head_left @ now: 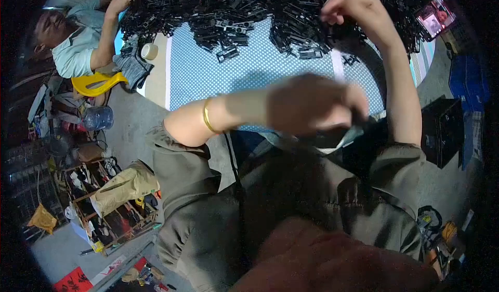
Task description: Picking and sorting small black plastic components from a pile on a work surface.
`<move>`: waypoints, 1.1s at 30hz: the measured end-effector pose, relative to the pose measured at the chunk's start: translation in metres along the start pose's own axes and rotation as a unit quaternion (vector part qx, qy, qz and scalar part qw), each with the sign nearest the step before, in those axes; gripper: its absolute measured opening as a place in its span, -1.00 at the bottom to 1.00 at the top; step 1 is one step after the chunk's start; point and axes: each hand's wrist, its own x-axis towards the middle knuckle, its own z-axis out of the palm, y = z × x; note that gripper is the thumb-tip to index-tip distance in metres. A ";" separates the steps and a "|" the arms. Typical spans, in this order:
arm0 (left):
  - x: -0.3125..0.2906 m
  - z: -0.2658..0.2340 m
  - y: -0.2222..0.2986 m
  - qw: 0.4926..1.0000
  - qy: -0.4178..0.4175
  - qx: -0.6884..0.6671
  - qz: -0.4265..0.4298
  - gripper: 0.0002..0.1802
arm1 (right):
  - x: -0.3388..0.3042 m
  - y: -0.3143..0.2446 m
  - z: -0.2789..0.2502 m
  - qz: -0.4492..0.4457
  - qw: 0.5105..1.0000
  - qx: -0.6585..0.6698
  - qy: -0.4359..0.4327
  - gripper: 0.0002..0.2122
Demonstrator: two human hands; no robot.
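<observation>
A large heap of small black plastic parts (223, 11) covers the far side of the table. At the heap's right side is my right hand (358, 9), raised over the parts with its fingers curled in. Whatever its fingertips hold, if anything, is lost against the black parts. My left hand (317, 105) is smeared by motion, held across in front of me above the near table edge; its fingers cannot be made out. A gold bangle (208, 115) circles my left forearm. Beneath lies a blue cloth with white dots (208, 74), and a few black parts (351, 60) rest at its right.
Another person (80, 45) sits at the far left, a hand on the heap. A roll of tape (149, 51) lies near them beside a yellow chair (101, 84). A phone (435, 17) stands at the right edge. A black box (442, 131) is lower right; a cluttered rack (114, 203) is lower left.
</observation>
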 end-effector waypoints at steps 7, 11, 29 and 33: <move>0.002 0.061 -0.039 0.897 -0.059 0.362 0.246 -0.82 | 0.002 -0.014 0.048 -0.118 0.904 -0.404 -0.075 -0.74; 0.003 0.024 -0.015 0.958 -0.093 0.215 0.166 -0.83 | -0.002 -0.014 0.048 -0.091 0.885 -0.449 -0.087 -0.75; -0.048 -0.134 -0.059 0.601 0.322 0.700 -0.214 -0.68 | 0.007 -0.006 0.066 0.047 0.979 -0.161 0.115 -0.82; -0.036 -0.135 -0.064 0.563 0.340 0.720 -0.221 -0.78 | 0.008 -0.005 0.066 0.032 0.983 -0.105 0.149 -0.79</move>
